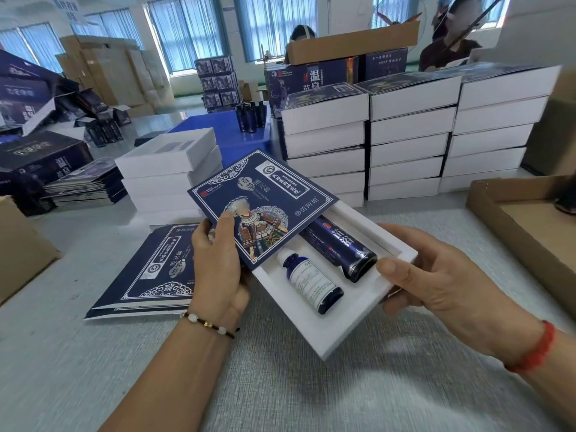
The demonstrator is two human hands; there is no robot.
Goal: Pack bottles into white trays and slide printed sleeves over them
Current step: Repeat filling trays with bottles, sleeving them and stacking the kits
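You stand at a grey table (311, 385) in a packing room, with stacks of white boxes (408, 141) in the upper right of the frame. In the centre, your left hand (218, 269) pinches the dark blue printed cardboard sleeve (261, 207), thumb on top. Your right hand (442, 282) grips the near end of the white foam tray (324, 325), thumb on its rim. The sleeve covers about half the tray. A small blue glass bottle with white label (311, 282) and a taller dark blue bottle (339, 244) lie in it, probably snug. The foam is light and dents easily, the sleeve bends; hold both by the edges and keep the tray level.
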